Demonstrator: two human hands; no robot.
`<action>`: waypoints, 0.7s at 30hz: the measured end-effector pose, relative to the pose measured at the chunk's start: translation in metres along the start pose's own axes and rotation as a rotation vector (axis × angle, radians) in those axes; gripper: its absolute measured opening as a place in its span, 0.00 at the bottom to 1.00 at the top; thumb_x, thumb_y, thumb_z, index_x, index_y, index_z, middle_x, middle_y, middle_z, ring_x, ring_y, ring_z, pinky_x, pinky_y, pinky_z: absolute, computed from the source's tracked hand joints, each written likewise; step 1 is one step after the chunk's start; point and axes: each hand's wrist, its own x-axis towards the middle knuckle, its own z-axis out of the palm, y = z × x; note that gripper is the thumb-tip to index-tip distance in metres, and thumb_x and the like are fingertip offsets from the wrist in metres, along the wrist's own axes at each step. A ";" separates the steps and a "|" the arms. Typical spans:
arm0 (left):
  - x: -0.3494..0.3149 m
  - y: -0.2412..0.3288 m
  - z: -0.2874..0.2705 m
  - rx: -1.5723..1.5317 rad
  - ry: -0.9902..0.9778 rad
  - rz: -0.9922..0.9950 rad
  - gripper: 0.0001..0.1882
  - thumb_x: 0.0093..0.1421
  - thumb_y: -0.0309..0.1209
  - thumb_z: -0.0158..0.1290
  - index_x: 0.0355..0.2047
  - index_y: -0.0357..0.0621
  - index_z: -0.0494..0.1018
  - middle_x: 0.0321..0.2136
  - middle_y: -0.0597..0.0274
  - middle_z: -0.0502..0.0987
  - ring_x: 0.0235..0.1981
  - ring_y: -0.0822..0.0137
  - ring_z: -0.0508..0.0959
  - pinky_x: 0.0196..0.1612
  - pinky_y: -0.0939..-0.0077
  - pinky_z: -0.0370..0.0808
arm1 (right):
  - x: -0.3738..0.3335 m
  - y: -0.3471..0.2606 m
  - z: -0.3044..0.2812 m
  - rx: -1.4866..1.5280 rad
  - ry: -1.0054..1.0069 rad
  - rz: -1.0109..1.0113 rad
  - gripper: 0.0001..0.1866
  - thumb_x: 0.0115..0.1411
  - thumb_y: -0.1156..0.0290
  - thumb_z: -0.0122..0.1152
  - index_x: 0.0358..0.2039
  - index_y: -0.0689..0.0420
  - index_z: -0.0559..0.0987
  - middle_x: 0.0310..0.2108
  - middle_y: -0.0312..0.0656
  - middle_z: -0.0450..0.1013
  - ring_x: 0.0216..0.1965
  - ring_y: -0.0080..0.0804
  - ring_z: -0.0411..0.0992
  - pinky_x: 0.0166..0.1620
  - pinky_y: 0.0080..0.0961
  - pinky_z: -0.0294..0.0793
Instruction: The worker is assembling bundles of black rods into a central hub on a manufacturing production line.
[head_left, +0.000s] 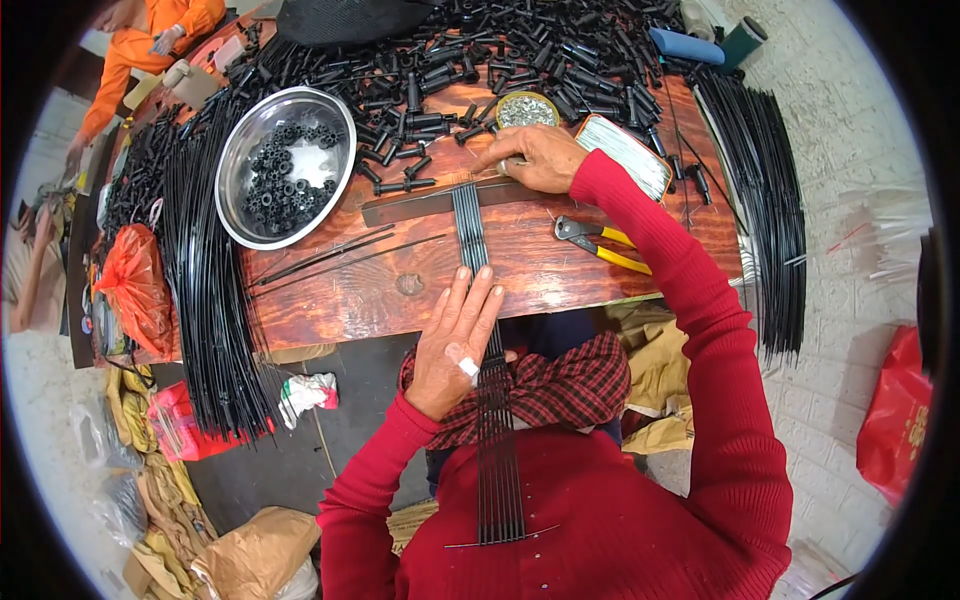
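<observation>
A flat row of thin black rods (498, 440) runs from the table over its near edge and down to my lap. My left hand (450, 345), with a white patch on its back, lies with straight fingers over the rods at the edge; what looks like its thumb tip shows beyond them, so it grips them. The rods' far ends rest across a dark metal bar (415, 206). Close to those ends, my right hand (543, 158) is curled with the index finger reaching left; whatever its fingers hold is too small to make out. A thin cross rod (470, 545) lies at the lower ends.
Yellow-handled pincers (600, 245) lie right of the rods. Beyond my right hand stand a small dish (527, 108) of metal bits and a white tray (632, 150). A steel bowl (225, 190) holds black rings. Black rod bundles (205, 270) hang off the table. A person in orange (130, 55) is far left.
</observation>
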 end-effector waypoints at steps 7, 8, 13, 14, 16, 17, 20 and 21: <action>0.001 0.001 -0.003 -0.026 -0.001 -0.011 0.39 0.57 0.47 0.57 0.65 0.42 0.63 0.68 0.49 0.59 0.69 0.45 0.57 0.66 0.53 0.60 | 0.000 0.001 -0.002 -0.006 -0.008 -0.001 0.17 0.59 0.77 0.54 0.46 0.48 0.83 0.42 0.42 0.76 0.44 0.42 0.74 0.51 0.40 0.72; 0.001 0.002 -0.003 -0.026 -0.001 -0.011 0.39 0.57 0.47 0.57 0.65 0.42 0.63 0.68 0.49 0.59 0.69 0.45 0.57 0.66 0.53 0.60 | -0.001 0.001 -0.001 -0.003 0.006 0.004 0.17 0.59 0.77 0.54 0.46 0.48 0.83 0.42 0.42 0.77 0.44 0.42 0.74 0.51 0.39 0.72; 0.002 0.003 -0.003 -0.075 0.018 -0.026 0.39 0.57 0.47 0.57 0.65 0.42 0.63 0.68 0.50 0.58 0.69 0.45 0.57 0.66 0.53 0.60 | -0.002 0.004 0.000 -0.008 0.027 -0.011 0.17 0.59 0.77 0.54 0.46 0.48 0.84 0.43 0.42 0.77 0.45 0.42 0.74 0.52 0.38 0.72; 0.002 0.004 -0.003 -0.076 0.018 -0.026 0.39 0.57 0.47 0.57 0.65 0.42 0.63 0.68 0.50 0.58 0.69 0.45 0.57 0.66 0.53 0.60 | -0.003 0.004 0.000 -0.013 0.021 -0.002 0.17 0.59 0.76 0.54 0.46 0.48 0.84 0.42 0.42 0.77 0.45 0.42 0.75 0.51 0.38 0.72; 0.002 0.004 -0.005 -0.083 0.007 -0.029 0.36 0.58 0.43 0.57 0.65 0.42 0.63 0.68 0.50 0.58 0.69 0.45 0.57 0.66 0.53 0.61 | -0.003 0.002 -0.002 -0.016 0.014 0.005 0.17 0.59 0.76 0.54 0.46 0.48 0.84 0.42 0.42 0.77 0.44 0.42 0.75 0.51 0.37 0.72; 0.002 0.004 -0.005 -0.083 0.007 -0.030 0.36 0.58 0.43 0.57 0.65 0.42 0.63 0.68 0.50 0.58 0.69 0.45 0.57 0.66 0.53 0.61 | -0.004 0.000 -0.004 -0.012 0.010 0.019 0.16 0.60 0.75 0.54 0.46 0.47 0.84 0.41 0.42 0.76 0.44 0.42 0.75 0.51 0.37 0.72; 0.002 0.004 -0.004 -0.071 0.021 -0.028 0.34 0.59 0.38 0.55 0.65 0.42 0.63 0.68 0.50 0.59 0.69 0.45 0.58 0.66 0.53 0.61 | -0.006 0.000 -0.006 -0.022 0.014 0.025 0.15 0.61 0.74 0.55 0.46 0.46 0.84 0.39 0.41 0.76 0.43 0.42 0.75 0.49 0.37 0.72; 0.003 0.003 -0.004 -0.058 0.017 -0.021 0.33 0.59 0.35 0.54 0.64 0.42 0.63 0.68 0.50 0.59 0.69 0.45 0.58 0.66 0.53 0.61 | -0.007 0.000 -0.006 -0.038 0.023 0.021 0.15 0.61 0.73 0.56 0.46 0.46 0.84 0.38 0.41 0.76 0.43 0.41 0.75 0.49 0.37 0.72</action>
